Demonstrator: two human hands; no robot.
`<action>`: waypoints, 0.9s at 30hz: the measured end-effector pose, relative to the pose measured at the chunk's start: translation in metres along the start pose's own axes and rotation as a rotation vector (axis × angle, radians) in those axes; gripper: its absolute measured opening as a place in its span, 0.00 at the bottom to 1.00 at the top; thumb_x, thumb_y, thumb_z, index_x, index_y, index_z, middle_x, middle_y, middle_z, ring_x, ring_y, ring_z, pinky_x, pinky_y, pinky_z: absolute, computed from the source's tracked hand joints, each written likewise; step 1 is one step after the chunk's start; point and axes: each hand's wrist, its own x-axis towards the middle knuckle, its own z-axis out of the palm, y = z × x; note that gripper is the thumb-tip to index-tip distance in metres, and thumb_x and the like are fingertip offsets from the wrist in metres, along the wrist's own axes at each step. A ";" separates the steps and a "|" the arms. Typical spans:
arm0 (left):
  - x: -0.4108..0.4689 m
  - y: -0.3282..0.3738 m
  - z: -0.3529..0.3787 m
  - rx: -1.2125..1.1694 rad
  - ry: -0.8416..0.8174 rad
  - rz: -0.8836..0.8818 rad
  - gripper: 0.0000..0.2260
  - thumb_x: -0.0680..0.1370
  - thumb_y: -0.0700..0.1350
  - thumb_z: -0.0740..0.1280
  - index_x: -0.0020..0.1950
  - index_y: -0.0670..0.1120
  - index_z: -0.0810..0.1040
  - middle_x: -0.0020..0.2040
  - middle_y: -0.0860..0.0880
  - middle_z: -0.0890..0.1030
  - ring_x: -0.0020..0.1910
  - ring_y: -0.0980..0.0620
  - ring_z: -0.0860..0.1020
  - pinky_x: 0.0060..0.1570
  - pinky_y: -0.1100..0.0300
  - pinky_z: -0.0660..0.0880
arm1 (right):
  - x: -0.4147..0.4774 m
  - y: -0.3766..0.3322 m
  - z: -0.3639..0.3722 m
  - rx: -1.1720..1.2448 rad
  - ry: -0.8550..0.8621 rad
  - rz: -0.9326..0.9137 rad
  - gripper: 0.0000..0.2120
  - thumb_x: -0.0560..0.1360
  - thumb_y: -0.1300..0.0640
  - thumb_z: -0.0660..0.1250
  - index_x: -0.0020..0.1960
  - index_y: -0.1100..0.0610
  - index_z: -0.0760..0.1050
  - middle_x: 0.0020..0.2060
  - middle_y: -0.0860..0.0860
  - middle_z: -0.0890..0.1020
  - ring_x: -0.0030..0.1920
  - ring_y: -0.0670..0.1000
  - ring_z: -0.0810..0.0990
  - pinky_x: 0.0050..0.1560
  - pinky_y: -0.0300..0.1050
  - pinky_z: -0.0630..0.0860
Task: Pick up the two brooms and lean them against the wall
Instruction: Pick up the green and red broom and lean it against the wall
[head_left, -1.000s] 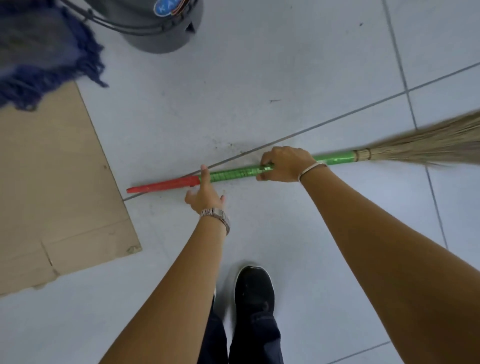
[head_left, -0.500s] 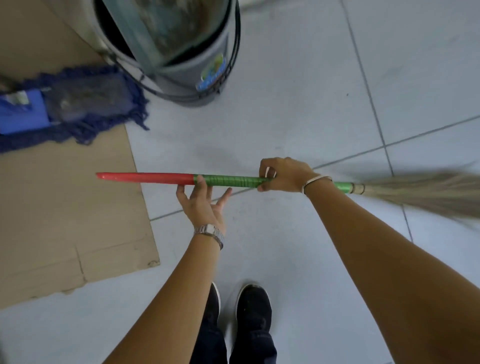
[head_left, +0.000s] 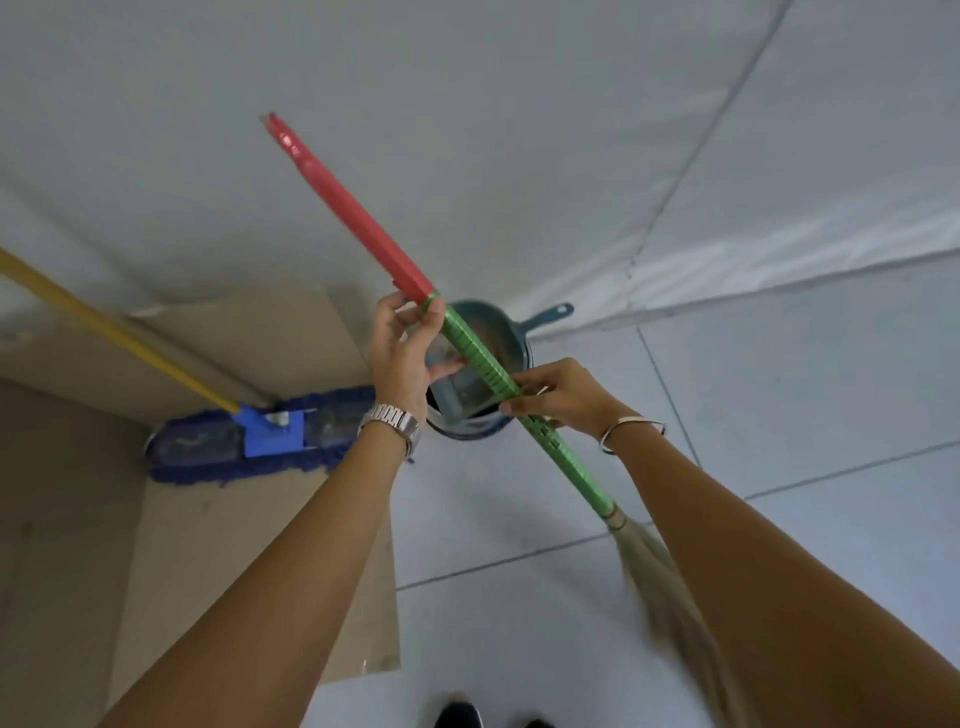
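Note:
A straw broom (head_left: 358, 218) with a red and green handle is lifted off the floor, its red tip pointing up toward the white wall (head_left: 467, 104). Its pale bristles (head_left: 670, 597) hang low at the right, blurred. My left hand (head_left: 405, 353), with a metal watch, grips the handle where red meets green. Lower on the green part, my right hand (head_left: 556, 395), wearing a thin bangle, pinches the handle. A second broom is not in view.
A dark bucket (head_left: 514, 338) holding a dustpan stands at the wall's foot, right behind the handle. A blue dust mop (head_left: 249, 441) with a yellow pole leans at the left. Cardboard sheets (head_left: 218, 545) cover the floor and wall at the left. My shoes (head_left: 457, 717) show at the bottom.
The broom has swung from level to steeply tilted, red end up toward the wall. My left hand has closed around the handle. My view has risen from the floor to the wall.

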 end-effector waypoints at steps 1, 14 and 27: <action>0.000 0.018 0.002 0.020 -0.036 0.022 0.07 0.75 0.37 0.66 0.46 0.50 0.73 0.40 0.52 0.75 0.40 0.57 0.79 0.36 0.44 0.81 | -0.006 -0.015 -0.001 0.021 0.013 -0.005 0.13 0.66 0.55 0.75 0.51 0.55 0.83 0.39 0.56 0.84 0.40 0.50 0.79 0.45 0.44 0.78; -0.055 0.249 0.037 0.178 -0.216 0.224 0.07 0.71 0.36 0.69 0.44 0.47 0.75 0.42 0.51 0.78 0.38 0.57 0.82 0.28 0.54 0.80 | -0.099 -0.195 -0.026 0.301 0.098 -0.121 0.12 0.65 0.60 0.76 0.49 0.57 0.83 0.38 0.55 0.85 0.43 0.57 0.84 0.47 0.55 0.82; -0.158 0.489 0.072 0.357 -0.403 0.445 0.07 0.72 0.37 0.70 0.45 0.47 0.76 0.42 0.53 0.76 0.40 0.56 0.81 0.39 0.46 0.81 | -0.227 -0.392 -0.060 0.390 0.145 -0.372 0.06 0.65 0.63 0.76 0.40 0.57 0.82 0.36 0.53 0.83 0.38 0.50 0.84 0.37 0.42 0.81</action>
